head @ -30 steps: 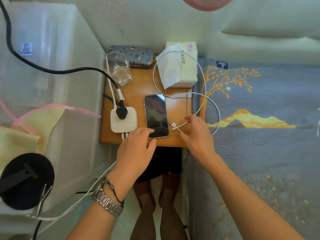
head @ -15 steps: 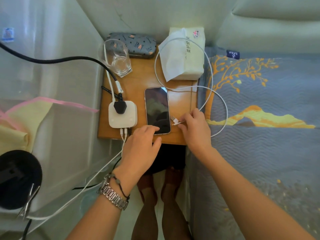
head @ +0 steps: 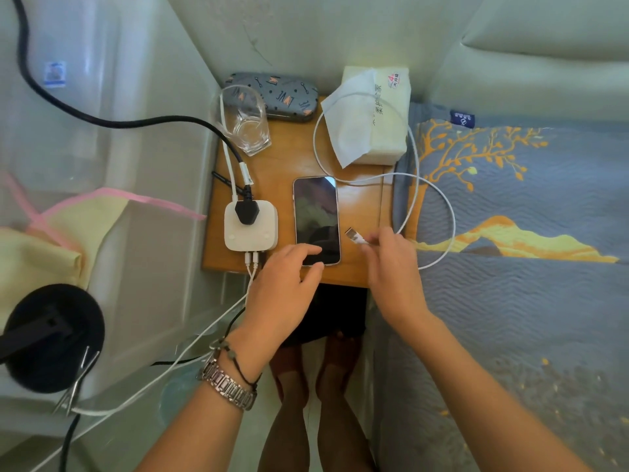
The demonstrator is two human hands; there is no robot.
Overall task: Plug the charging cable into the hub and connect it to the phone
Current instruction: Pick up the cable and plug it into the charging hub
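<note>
A dark-screened phone [head: 316,216] lies face up on the small wooden table [head: 282,158]. To its left sits the white hub [head: 250,229] with a black plug on top and two white cables in its near edge. My right hand [head: 391,264] pinches the white charging cable [head: 413,155] just behind its silver connector [head: 354,236], which is lifted beside the phone's right edge. The cable loops over the tissue pack and onto the bed. My left hand [head: 282,287] rests its fingertips on the phone's near end.
A clear glass [head: 243,120] and a patterned grey case [head: 275,97] stand at the table's back, next to a tissue pack [head: 371,117]. A bed with a blue-grey cover [head: 517,253] is on the right. A clear plastic box [head: 102,137] and black round base [head: 51,335] are on the left.
My right hand has lifted the cable's connector off the table and drawn it slightly right of the phone. My left hand stays on the phone's near end.
</note>
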